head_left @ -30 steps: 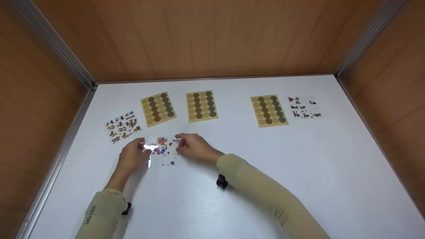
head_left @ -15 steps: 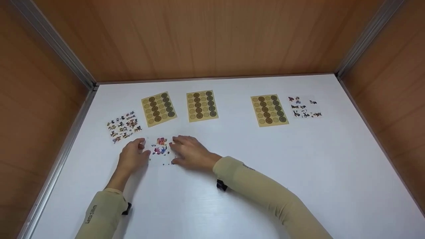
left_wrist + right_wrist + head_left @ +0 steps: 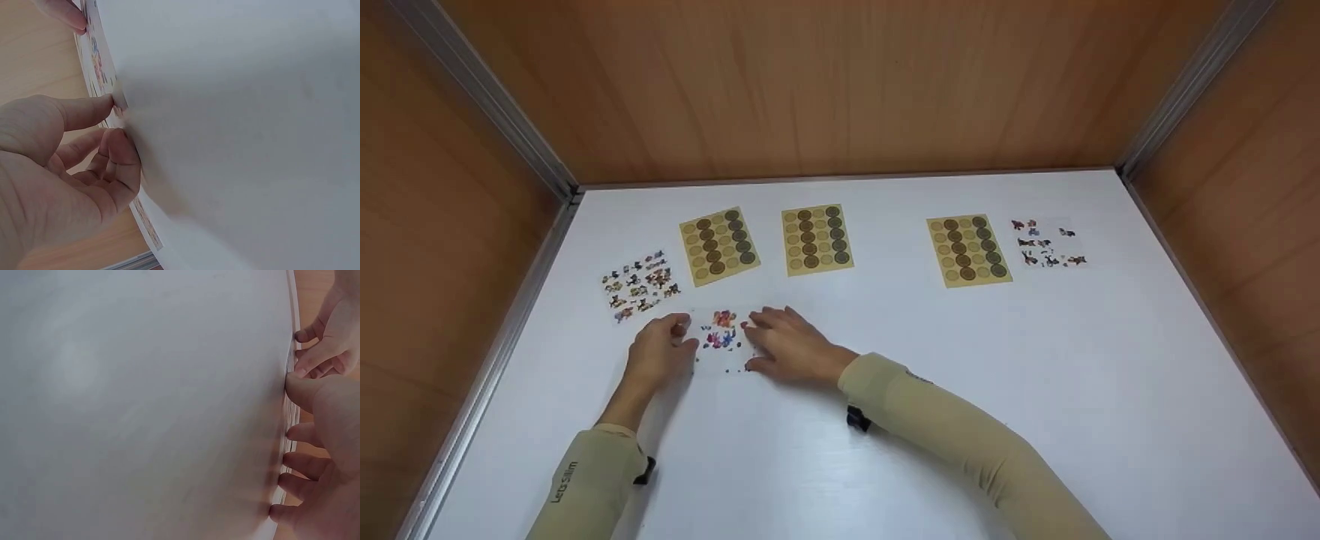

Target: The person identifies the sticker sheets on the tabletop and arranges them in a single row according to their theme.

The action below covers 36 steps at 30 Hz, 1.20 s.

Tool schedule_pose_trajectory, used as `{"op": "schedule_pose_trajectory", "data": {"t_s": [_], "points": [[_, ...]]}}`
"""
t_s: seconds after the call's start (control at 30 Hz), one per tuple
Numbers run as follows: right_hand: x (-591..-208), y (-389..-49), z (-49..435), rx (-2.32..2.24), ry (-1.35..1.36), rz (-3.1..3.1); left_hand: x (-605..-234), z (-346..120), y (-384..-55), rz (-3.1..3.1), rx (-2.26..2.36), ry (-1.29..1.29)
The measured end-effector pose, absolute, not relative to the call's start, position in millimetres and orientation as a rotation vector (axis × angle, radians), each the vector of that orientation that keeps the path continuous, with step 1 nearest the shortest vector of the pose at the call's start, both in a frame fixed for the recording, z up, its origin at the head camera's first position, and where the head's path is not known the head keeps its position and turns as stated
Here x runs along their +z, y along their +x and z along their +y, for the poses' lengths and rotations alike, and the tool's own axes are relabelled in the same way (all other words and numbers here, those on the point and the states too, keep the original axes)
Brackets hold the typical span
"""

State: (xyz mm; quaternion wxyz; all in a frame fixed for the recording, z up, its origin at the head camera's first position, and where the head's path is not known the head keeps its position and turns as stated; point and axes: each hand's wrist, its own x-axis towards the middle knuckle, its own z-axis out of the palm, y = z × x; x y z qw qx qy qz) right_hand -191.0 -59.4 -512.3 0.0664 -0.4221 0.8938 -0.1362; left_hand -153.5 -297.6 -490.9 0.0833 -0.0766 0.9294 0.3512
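A clear sticker sheet with small pink, orange and blue figures lies flat on the white table in the head view. My left hand is at its left edge, thumb and bent forefinger apart, tips right at the edge. From the other side, my right hand rests spread fingers and thumb over the sheet's right part, covering some of its prints. The left wrist view shows the left hand low at the table surface, other fingers curled in. In the right wrist view, the right hand has its fingertips down along the sheet.
Another clear sticker sheet lies just beyond my left hand. Tan sheets of round stickers lie farther back: a left one, a middle one and a right one. Beside the last is a partly bare clear sheet. Wooden walls surround the table.
My right hand has moved slightly left and spread its fingers over the sticker sheet, where before its fingertips were at the right edge. The bright glare on the sheet is gone. My left hand barely moved.
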Motion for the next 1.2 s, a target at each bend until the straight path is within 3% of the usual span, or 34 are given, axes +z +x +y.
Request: {"op": "schedule_pose_trajectory", "data": {"t_s": [0.83,1.2], "points": [[-513,-190,-60,-0.478,-1.208,2.662,-485,-302,-156,2.777,0.953,-0.183],[-503,-196,-72,-0.601,-1.243,2.667,-481,-330,-167,2.982,0.950,-0.131]]}}
